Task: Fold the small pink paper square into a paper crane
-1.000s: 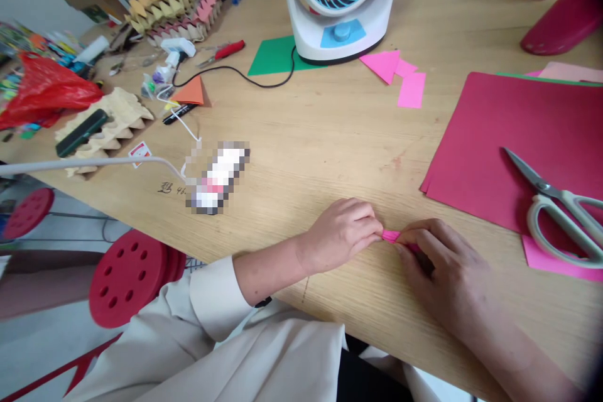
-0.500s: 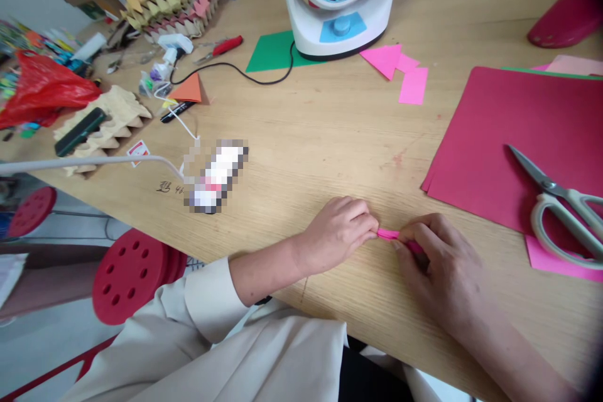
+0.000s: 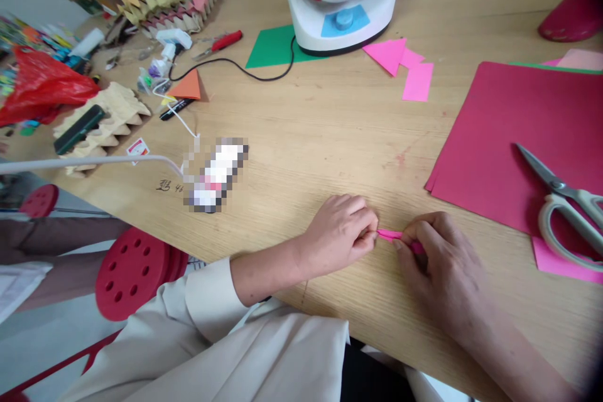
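A narrow folded strip of bright pink paper (image 3: 389,235) stretches between my two hands, low over the wooden table near its front edge. My left hand (image 3: 340,229) pinches one end, its fingers curled and pressed together. The other end is in my right hand (image 3: 440,264), between thumb and fingers; part of the paper shows under the fingers, the rest is hidden by them. To the right, grey-handled scissors (image 3: 558,186) lie partly open on dark red paper sheets (image 3: 509,132). A pink sheet (image 3: 560,259) sticks out beneath them.
A white fan (image 3: 346,28) stands at the back on green paper (image 3: 273,48), beside pink paper pieces (image 3: 418,83). A phone (image 3: 219,176) with a white cable lies left. Egg cartons (image 3: 106,119) and red-handled pliers (image 3: 226,41) are farther left. Red stools (image 3: 134,273) stand below.
Both hands keep hold of the pink strip with almost no movement. The view has shifted slightly. At the left edge, another person's legs have moved further into view.
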Available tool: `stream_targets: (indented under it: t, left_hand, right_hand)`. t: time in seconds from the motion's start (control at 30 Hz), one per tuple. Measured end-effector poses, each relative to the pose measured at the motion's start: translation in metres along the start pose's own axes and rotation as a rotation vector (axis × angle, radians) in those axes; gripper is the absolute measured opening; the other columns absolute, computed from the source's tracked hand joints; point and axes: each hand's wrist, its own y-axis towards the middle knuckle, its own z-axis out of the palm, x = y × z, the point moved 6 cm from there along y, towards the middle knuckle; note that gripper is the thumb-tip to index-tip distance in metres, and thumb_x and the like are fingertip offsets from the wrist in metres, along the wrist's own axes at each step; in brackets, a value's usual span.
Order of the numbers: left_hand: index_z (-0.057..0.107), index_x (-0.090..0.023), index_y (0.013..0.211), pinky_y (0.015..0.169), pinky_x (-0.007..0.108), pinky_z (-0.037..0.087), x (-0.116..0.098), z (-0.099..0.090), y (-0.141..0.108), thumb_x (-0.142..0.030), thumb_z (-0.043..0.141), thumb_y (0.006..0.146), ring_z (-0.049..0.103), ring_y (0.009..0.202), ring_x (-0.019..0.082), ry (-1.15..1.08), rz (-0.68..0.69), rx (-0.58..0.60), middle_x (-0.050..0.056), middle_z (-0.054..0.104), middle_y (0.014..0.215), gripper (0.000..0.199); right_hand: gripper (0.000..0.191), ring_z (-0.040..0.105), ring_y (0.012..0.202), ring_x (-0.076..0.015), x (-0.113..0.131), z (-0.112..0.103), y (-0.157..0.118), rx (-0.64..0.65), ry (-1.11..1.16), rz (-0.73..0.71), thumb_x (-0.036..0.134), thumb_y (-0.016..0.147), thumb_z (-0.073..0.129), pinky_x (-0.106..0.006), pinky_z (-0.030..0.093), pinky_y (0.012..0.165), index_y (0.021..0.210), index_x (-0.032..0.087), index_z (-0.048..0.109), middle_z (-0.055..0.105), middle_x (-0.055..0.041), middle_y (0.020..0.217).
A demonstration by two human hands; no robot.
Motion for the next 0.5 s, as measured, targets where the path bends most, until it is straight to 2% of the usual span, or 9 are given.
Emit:
stream_targets:
  t: [0.17,0.37,0.5]
  left_hand:
    - [0.058,-0.018,0.080,0.078,0.030,0.041,-0.0003,-0.0004,-0.0001,-0.017,0.057,0.086,0.053,0.082,0.015,0.001,-0.020,-0.002,0.001,0.061,0.086,0.006]
    - [0.059,-0.018,0.085,0.082,0.033,0.041,-0.0012,0.0029,-0.0003,-0.020,0.053,0.092,0.053,0.086,0.017,0.060,0.001,0.055,0.003,0.063,0.093,0.009]
    - [0.057,-0.018,0.084,0.080,0.034,0.041,-0.0015,0.0040,0.0011,-0.020,0.054,0.090,0.053,0.086,0.018,0.083,-0.025,0.086,0.003,0.063,0.092,0.008]
  right_hand:
    - [0.013,0.051,0.073,-0.0188,-0.0002,0.0008,0.0007,0.002,0.013,0.003,0.020,0.091,0.051,-0.034,0.042,0.067,0.078,0.020,0.052,0.051,-0.0057,0.084]
    - [0.012,0.052,0.075,-0.0200,-0.0022,0.0026,-0.0002,0.015,0.019,0.009,0.021,0.090,0.051,-0.035,0.043,0.069,0.078,0.021,0.050,0.052,-0.0061,0.085]
    - [0.011,0.052,0.076,-0.0206,-0.0038,0.0034,-0.0005,0.022,0.003,0.025,0.022,0.090,0.051,-0.035,0.041,0.069,0.079,0.021,0.049,0.052,-0.0057,0.084]
